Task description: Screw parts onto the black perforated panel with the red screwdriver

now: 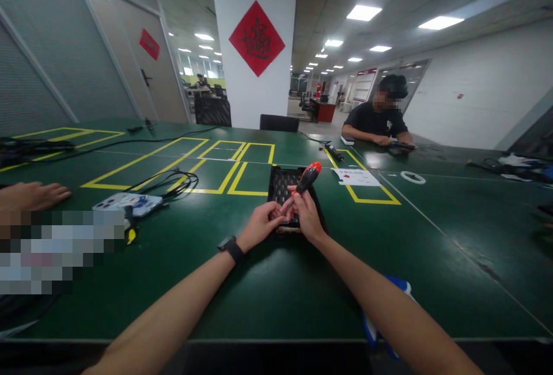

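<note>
Both hands meet over a black tray [318,205] with a bumpy inside, near the middle of the table. A screwdriver [310,177] with a black and red-orange handle points up and to the right between them. Around its lower part, my right hand [307,213] has its fingers closed. My left hand [262,222], with a black watch at the wrist, pinches at the lower end of the screwdriver. Whether something small is also between the fingertips cannot be made out.
Left on the green table [259,283] are a phone [129,203], black cables [184,182] and another person's hand [37,195]. At right are a paper sheet [356,177], a white ring [413,177] and a blue-and-white object [400,284]. A person [378,118] sits across.
</note>
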`<state>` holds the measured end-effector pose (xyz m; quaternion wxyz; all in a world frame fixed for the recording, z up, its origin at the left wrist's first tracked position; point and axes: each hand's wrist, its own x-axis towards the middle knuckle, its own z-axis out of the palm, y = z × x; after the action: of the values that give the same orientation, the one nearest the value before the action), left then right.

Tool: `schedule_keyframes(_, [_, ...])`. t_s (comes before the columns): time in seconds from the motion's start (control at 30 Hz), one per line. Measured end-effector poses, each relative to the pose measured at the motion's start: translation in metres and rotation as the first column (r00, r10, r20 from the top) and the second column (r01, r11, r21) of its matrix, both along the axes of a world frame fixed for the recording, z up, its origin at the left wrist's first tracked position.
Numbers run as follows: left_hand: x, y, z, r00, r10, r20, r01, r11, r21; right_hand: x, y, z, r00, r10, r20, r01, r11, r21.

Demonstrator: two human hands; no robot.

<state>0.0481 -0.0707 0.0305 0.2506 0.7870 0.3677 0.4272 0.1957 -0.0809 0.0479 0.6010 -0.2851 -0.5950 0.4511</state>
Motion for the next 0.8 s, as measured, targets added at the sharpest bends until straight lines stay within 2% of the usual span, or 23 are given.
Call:
schedule_keyframes(0.27, [-0.004, 0.001, 0.000, 0.996, -0.070, -0.052, 0.071, 0.997, 0.012, 0.001, 0.000, 0.000, 1.000, 0.009, -0.021, -0.009, 1.000, -0.010])
schedule_keyframes(0.47, [-0.001, -0.001, 0.000, 1.000, 0.014, -0.013, -0.013, 0.999, 0.034, 0.001, -0.001, 0.000, 1.000, -0.028, 0.007, 0.027, 1.000, 0.004])
schedule_keyframes(0.6, [-0.002, 0.000, -0.002, 1.000, -0.011, -0.003, 0.011, 1.000, -0.009, 0.000, -0.002, -0.001, 1.000, -0.022, -0.004, 0.022, 1.000, -0.010])
schedule_keyframes(0.7, [-0.003, 0.002, -0.003, 1.000, -0.007, 0.028, 0.008, 1.000, -0.030, -0.001, 0.008, -0.002, 0.986, -0.115, -0.121, 0.110, 0.993, -0.048])
schedule_keyframes(0.8, [-0.002, 0.002, -0.003, 0.998, 0.007, 0.056, -0.004, 0.999, -0.047, 0.004, 0.031, 0.007, 0.915, -0.291, -0.280, 0.257, 0.954, -0.151])
